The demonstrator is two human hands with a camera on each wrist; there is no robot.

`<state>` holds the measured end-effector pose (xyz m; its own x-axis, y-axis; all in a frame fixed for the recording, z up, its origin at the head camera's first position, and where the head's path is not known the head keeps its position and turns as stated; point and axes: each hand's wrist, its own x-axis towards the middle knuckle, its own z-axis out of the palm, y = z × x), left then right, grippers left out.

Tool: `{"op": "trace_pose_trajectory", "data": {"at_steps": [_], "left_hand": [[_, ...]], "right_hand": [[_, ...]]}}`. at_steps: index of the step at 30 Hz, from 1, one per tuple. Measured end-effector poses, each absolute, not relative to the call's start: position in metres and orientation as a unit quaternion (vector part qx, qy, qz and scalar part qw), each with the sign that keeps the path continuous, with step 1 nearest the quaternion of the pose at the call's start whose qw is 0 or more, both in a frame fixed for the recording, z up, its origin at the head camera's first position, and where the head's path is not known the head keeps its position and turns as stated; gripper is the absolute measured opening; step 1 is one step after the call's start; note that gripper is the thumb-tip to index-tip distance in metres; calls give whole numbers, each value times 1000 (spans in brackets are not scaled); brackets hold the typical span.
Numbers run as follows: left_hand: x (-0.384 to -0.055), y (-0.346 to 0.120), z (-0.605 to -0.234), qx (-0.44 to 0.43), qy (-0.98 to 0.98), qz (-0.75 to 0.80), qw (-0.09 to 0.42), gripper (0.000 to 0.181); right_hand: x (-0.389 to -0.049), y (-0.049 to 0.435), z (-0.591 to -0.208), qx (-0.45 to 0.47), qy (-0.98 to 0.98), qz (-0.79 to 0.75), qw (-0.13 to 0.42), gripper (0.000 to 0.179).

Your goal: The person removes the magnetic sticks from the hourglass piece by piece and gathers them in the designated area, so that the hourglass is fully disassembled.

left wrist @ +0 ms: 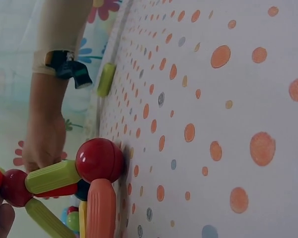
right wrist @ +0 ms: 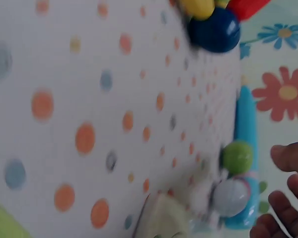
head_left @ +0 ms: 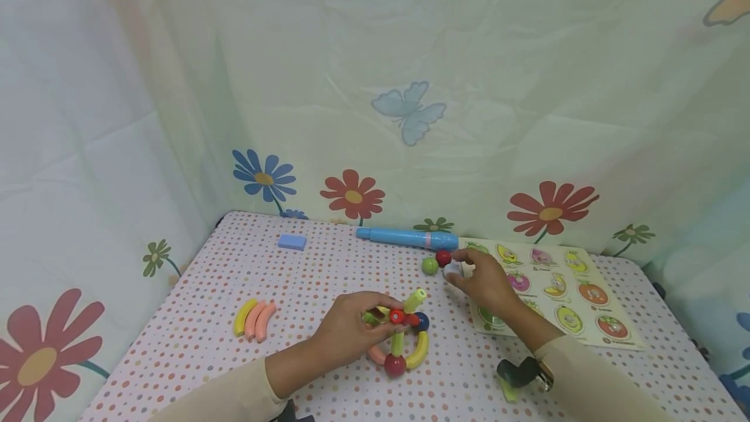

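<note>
My left hand (head_left: 351,324) grips a small frame of magnetic sticks and balls (head_left: 420,351) near its top, by a red piece. In the left wrist view, the frame shows a large red ball (left wrist: 97,159), lime sticks (left wrist: 52,177) and a salmon curved stick (left wrist: 101,210). My right hand (head_left: 489,282) reaches over a white ball (right wrist: 231,197), thumb and fingers spread; the right wrist view shows a gap between them and it. Beside that ball sit a green ball (head_left: 430,266) and a red ball (head_left: 443,258).
A blue tube-shaped toy (head_left: 404,238) lies along the back. At right is a fruit picture board (head_left: 615,308), partly under the right forearm. To the left lie curved yellow and salmon sticks (head_left: 255,321) and a blue block (head_left: 292,241). A lime stick (head_left: 508,391) lies near the right wrist.
</note>
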<state>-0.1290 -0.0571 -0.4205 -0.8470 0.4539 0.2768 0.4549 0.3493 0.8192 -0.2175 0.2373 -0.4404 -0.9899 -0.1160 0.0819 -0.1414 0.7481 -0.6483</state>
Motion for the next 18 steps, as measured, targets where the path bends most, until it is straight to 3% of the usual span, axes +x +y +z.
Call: {"op": "trace_pose_trajectory", "data": {"at_steps": [5, 8, 14, 18], "left_hand": [[-130, -59, -423, -302, -820, -486, 28, 29], [-129, -59, -423, -297, -824, -482, 20, 29], [-132, -60, -424, -298, -818, -492, 7, 29], [-133, -61, -426, -305, -804, -510, 0, 29]], "right_hand": [[-188, 224, -424, 142, -905, 395, 66, 38], [-170, 214, -417, 197, -882, 420, 82, 39], [-145, 198, -410, 286, -846, 444, 74, 53], [-136, 188, -412, 293, -845, 443, 68, 57]]}}
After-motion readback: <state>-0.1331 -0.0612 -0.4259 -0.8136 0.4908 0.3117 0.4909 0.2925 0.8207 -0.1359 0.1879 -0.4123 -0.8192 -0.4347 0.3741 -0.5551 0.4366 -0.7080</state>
